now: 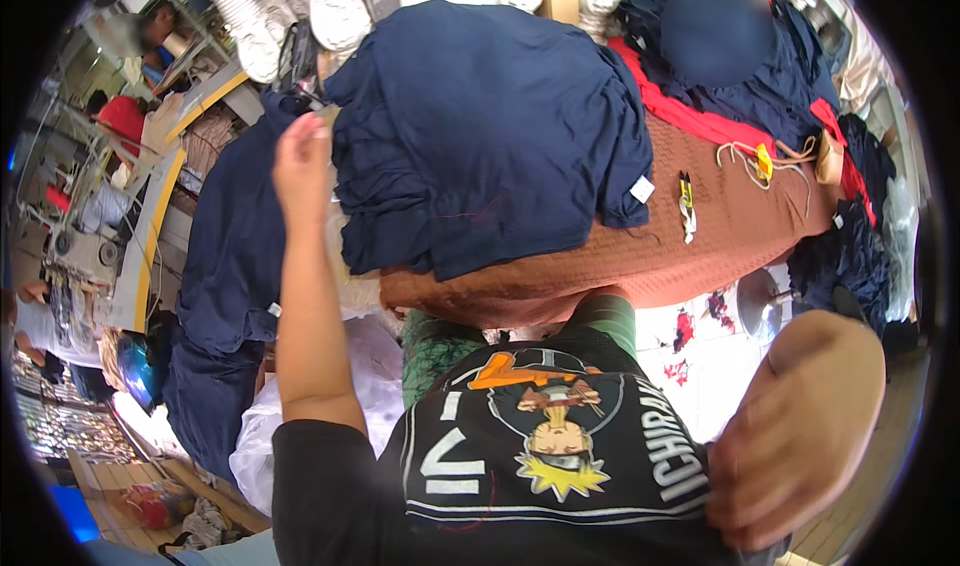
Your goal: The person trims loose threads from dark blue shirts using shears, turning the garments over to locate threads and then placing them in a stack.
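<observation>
A pile of navy blue garments (490,126) lies on a brown cloth-covered table, with a small white tag at its right edge. My left hand (303,156) is raised at the pile's left side, between it and more navy cloth (225,236) hanging down at the left. Its fingers are curled together; whatever they may hold is hidden. Close against my body at the lower right is my right hand (745,486), smeared by motion, its fingers unreadable. Yellow and black thread snips (686,206) rest on the brown cloth (560,276) right of the pile.
White thread cones (340,11) line the back. Navy and red cloth (690,111) is heaped at the far right, near a tape roll (829,159) and loose cords. A white plastic bag (375,366) sits below the table's left end. Other people work at the far left.
</observation>
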Action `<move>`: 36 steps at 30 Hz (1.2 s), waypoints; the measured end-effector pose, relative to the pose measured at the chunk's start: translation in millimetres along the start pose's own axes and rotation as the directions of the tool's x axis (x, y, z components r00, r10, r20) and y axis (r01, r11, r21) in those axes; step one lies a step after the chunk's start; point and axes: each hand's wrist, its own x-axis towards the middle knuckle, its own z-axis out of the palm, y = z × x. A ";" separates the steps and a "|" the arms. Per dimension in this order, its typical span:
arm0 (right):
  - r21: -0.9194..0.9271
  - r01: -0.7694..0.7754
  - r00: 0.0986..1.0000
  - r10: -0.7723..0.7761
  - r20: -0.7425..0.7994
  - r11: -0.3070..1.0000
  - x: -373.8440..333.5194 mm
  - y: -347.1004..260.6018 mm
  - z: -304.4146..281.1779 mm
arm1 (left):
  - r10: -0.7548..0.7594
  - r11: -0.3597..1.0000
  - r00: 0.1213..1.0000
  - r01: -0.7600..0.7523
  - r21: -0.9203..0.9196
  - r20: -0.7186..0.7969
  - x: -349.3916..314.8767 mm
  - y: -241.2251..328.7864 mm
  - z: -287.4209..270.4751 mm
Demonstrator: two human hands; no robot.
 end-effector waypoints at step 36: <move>0.312 -0.753 -0.595 0.396 -0.700 -0.579 -266.0 241.5 184.0 | -0.235 0.970 0.968 0.239 -0.045 0.087 -61.2 34.1 -50.8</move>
